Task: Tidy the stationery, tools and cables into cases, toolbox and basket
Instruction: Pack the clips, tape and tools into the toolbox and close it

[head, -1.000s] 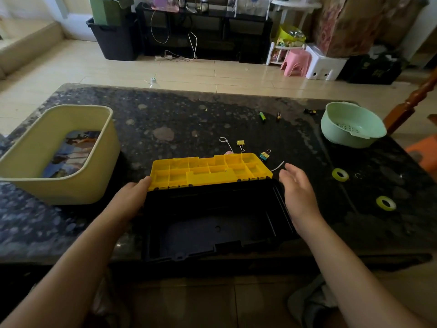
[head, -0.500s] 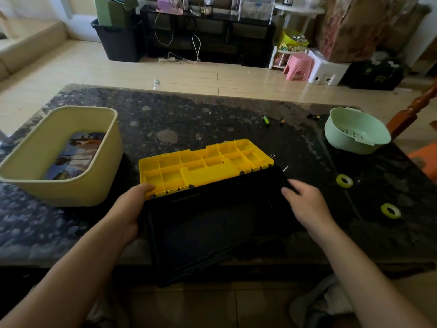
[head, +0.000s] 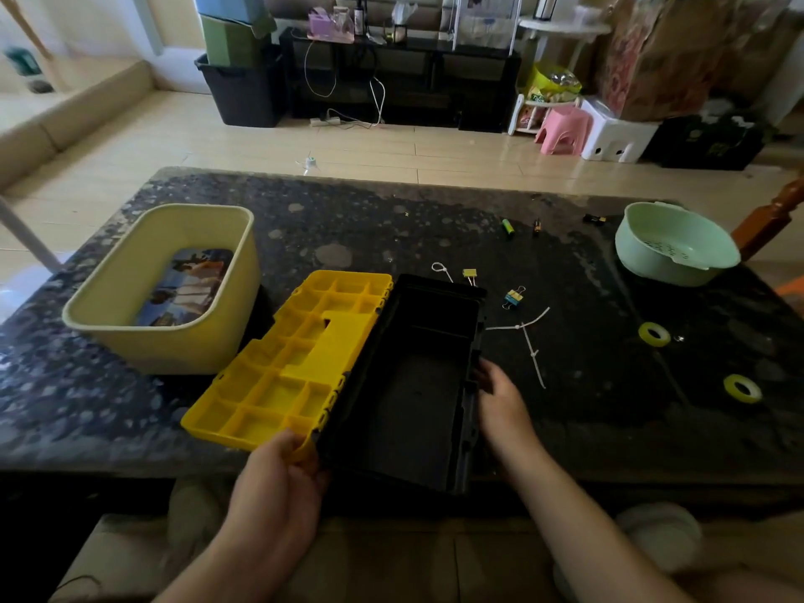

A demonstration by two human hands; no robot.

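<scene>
**Toolbox open at the table's (head: 391, 219) near edge**

The toolbox (head: 413, 385) has a black tub and a yellow lid (head: 304, 354) of small compartments, folded flat leftward. The left grip (head: 278, 476) clasps the lid's near corner; the right grip (head: 500, 398) holds the tub's right wall.

One wide-angle camera, worn on the person's head, looks forward and down across a dark speckled table (head: 435, 219). Both forearms enter from the bottom edge, and the left hand (head: 278, 476) and right hand (head: 500, 402) sit close below the lens at the open toolbox (head: 417, 385), mid-frame. A yellow bin (head: 174, 341) marks the left side and a green colander (head: 674, 272) the right. The tiled floor (head: 261, 141) and a black cabinet (head: 400, 80) fill the distant top.
</scene>
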